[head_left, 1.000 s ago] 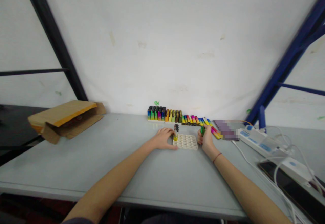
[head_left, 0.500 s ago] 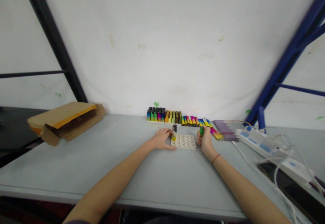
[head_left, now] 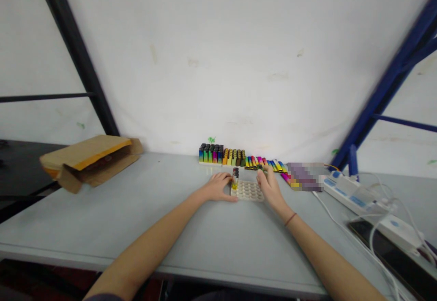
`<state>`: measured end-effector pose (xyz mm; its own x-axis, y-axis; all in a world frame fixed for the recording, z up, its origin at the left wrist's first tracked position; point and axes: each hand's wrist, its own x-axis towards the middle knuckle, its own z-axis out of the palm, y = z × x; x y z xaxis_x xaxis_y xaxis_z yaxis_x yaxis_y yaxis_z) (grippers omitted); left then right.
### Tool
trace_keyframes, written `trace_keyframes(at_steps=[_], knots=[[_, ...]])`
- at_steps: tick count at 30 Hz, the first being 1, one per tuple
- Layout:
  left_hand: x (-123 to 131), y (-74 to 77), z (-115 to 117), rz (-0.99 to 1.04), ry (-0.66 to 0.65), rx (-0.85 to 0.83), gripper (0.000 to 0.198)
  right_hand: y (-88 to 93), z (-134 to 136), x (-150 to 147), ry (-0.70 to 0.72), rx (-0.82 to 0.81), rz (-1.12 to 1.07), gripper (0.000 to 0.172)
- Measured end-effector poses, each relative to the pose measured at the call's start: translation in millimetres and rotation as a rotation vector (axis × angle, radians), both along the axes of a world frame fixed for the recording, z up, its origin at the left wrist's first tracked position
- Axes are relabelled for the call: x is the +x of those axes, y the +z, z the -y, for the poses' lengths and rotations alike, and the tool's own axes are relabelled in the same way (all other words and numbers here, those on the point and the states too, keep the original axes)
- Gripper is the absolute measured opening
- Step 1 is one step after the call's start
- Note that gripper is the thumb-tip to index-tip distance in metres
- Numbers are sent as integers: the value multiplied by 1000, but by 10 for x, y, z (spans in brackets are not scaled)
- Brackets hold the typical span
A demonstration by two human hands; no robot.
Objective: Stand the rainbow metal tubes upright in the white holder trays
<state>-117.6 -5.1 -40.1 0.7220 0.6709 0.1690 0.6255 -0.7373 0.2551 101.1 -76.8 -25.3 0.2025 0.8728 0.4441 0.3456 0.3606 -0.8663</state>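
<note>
A white tray (head_left: 251,191) with rows of round holes lies on the grey table, and a few upright lighters (head_left: 235,179) stand at its left end. My left hand (head_left: 218,187) rests at that end, thumb and fingers spread around the corner. Over the tray's right back part is my right hand (head_left: 269,183), its fingers closed on a small greenish lighter (head_left: 262,169), mostly hidden. Behind, against the wall, two blocks of upright lighters (head_left: 210,155) (head_left: 234,157) stand beside a row of colourful lighters lying down (head_left: 261,162).
An open cardboard box (head_left: 92,155) lies on the left. To the right are a blurred purple item (head_left: 303,176), a white power strip (head_left: 355,196) with cables, and a dark phone-like slab (head_left: 392,255). A blue frame post (head_left: 385,78) rises behind.
My right hand has moved left with the green lighter, from beside the tray to over its right back part. My left hand stays at the tray's left end.
</note>
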Motion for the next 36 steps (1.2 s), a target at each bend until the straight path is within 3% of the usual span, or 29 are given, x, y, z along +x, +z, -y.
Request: trace_keyframes(at_steps=[5,12,15,22,26,28,31,33,36], knots=[[9,-5,4,31,-2,10,78,93,109,-170,98,124,194,27],[15,12,22,40,-10,18,73,-35,122,-350,188,30,60,22],[15,6,18,49,-14,19,72,-72,113,-343,229,37,190,22],[16,-32,-5,36,-7,28,76,-65,94,-337,164,95,555,29],[14,-11,6,20,-8,24,81,-2,61,-288,161,181,742,40],[10,7,10,10,-9,14,80,37,12,-170,88,184,801,46],[1,16,-2,2,7,3,81,66,-80,142,-218,96,909,45],[-4,6,-18,4,5,2,81,48,-126,380,-440,-52,998,41],[-7,-15,-38,11,-10,5,81,-16,-149,639,-578,-316,1086,36]])
